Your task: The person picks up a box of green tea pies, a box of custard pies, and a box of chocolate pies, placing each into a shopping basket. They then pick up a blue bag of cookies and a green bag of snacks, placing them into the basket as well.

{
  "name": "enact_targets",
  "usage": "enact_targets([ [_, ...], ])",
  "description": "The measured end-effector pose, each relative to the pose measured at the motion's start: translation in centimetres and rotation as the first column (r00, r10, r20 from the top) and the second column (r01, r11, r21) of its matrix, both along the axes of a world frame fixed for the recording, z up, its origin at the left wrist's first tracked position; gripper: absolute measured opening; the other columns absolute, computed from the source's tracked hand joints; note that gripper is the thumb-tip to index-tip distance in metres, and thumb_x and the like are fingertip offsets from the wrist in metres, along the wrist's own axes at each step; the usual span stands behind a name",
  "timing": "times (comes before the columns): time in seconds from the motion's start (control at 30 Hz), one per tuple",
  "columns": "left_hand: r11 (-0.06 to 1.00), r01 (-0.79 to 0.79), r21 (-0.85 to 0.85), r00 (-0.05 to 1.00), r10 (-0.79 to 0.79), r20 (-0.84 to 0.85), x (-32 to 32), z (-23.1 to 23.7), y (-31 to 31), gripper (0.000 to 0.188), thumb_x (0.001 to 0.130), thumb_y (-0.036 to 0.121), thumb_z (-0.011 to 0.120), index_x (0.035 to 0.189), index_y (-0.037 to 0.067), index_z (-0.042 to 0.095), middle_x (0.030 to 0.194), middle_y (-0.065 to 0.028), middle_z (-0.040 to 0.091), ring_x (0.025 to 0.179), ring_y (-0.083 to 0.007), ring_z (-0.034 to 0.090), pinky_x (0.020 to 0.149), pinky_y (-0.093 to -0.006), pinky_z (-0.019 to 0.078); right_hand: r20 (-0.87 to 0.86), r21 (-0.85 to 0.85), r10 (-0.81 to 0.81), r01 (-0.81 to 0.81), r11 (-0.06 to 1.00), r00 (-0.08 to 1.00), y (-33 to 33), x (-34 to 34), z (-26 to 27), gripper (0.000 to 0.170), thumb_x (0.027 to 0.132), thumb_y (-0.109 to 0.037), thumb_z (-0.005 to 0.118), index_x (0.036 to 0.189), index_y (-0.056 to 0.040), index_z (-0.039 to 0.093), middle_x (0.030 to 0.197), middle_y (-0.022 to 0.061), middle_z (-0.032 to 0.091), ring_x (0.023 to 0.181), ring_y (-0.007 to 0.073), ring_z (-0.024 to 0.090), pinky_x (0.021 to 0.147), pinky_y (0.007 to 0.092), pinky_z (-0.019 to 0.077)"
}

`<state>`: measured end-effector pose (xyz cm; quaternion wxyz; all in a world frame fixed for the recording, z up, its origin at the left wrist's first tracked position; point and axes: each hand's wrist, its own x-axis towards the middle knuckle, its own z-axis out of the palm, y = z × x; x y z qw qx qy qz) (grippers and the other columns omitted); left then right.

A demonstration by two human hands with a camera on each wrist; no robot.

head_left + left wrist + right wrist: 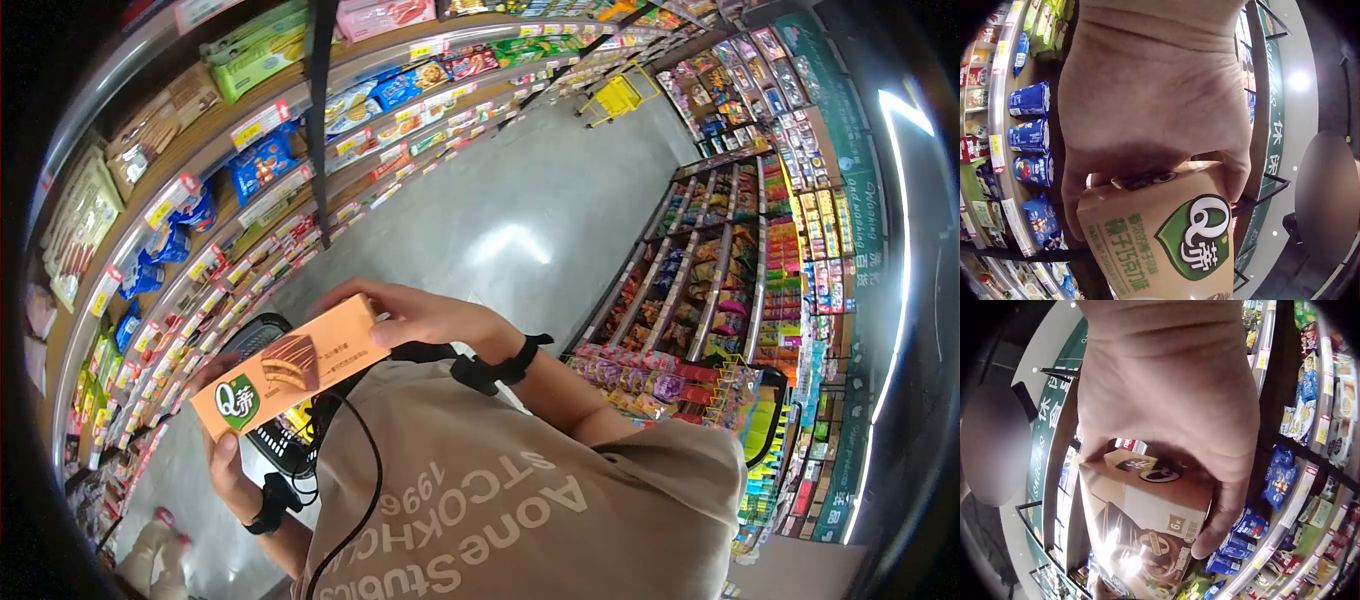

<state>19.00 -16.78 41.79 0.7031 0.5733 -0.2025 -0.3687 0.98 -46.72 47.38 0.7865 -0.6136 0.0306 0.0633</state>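
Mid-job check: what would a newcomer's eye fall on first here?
The orange box, held between the left hand and the right hand, left of centre in the head view. Next, the yellow cart on the grey floor near the top, and a bright blue snack bag at upper left.

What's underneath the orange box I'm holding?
A black basket shows past the orange box, with something yellow inside; the box covers the basket's middle, so contents there are hidden.
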Motion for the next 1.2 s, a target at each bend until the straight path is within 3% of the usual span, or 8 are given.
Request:
enact_targets([
  [0.13, 1.0, 0.004, 0.026, 1.0, -0.004, -0.003, -0.1, 0.2, 0.7, 0.093, 0.069, 0.054, 0.07, 0.134, -0.003, 0.036, 0.138, -0.0238, 0.04, 0.126, -0.0324, 0.047, 0.107, -0.0421, 0.0376, -0.036, 0.053, 0.002, 0.0, 0.999, 0.999, 0.2, 0.1, 0.5, 0.081, 0.088, -0.054, 0.066, 0.142, -0.001, 0.037, 0.133, 0.0094, 0.049, 0.126, 0.0179, 0.045, 0.104, 0.0344, 0.0371],
  [0.67, 0.99, -0.034, 0.137, 0.996, 0.044, -0.072, 0.3, -0.7, 2.9, 0.095, 0.068, 0.055, 0.07, 0.135, -0.003, 0.036, 0.139, -0.0248, 0.039, 0.125, -0.0328, 0.048, 0.106, -0.0421, 0.0389, -0.029, -0.03, 0.013, -0.014, 0.999, 1.0, 0.5, 1.1, 0.3, 0.091, 0.084, -0.067, 0.062, 0.141, 0.0, 0.039, 0.136, 0.0115, 0.048, 0.129, 0.0217, 0.045, 0.106, 0.037, 0.0347],
  [1.07, 0.995, 0.04, -0.096, 0.999, -0.039, 0.013, 0.9, 1.4, -0.5, 0.096, 0.067, 0.053, 0.073, 0.135, -0.002, 0.035, 0.138, -0.0244, 0.039, 0.124, -0.0336, 0.05, 0.106, -0.0432, 0.0406, -0.029, -0.037, 0.016, -0.018, 0.999, 0.999, 0.4, 1.1, 0.0, 0.088, 0.085, -0.064, 0.063, 0.141, 0.0002, 0.039, 0.135, 0.0118, 0.047, 0.13, 0.0218, 0.044, 0.107, 0.0364, 0.0336],
  [1.17, 0.993, 0.027, -0.117, 1.0, -0.025, 0.015, 0.7, 1.4, -0.9, 0.095, 0.067, 0.053, 0.072, 0.135, -0.002, 0.035, 0.137, -0.0241, 0.039, 0.124, -0.0338, 0.05, 0.105, -0.0431, 0.0411, 0.034, -0.007, -0.005, 0.005, 1.0, 0.999, 0.3, 0.9, -0.7, 0.069, 0.092, -0.045, 0.064, 0.141, -0.0035, 0.04, 0.131, 0.0089, 0.051, 0.123, 0.0186, 0.047, 0.103, 0.0342, 0.038],
  [1.2, 0.993, 0.016, -0.119, 1.0, -0.015, 0.013, 0.6, 1.4, -0.9, 0.095, 0.067, 0.052, 0.072, 0.135, -0.002, 0.035, 0.137, -0.024, 0.039, 0.124, -0.0339, 0.05, 0.105, -0.043, 0.0413, 0.029, -0.017, -0.007, 0.007, 1.0, 1.0, 0.3, 0.9, -0.6, 0.069, 0.092, -0.046, 0.064, 0.141, -0.0036, 0.04, 0.131, 0.0086, 0.051, 0.123, 0.0184, 0.047, 0.102, 0.0341, 0.0383],
])
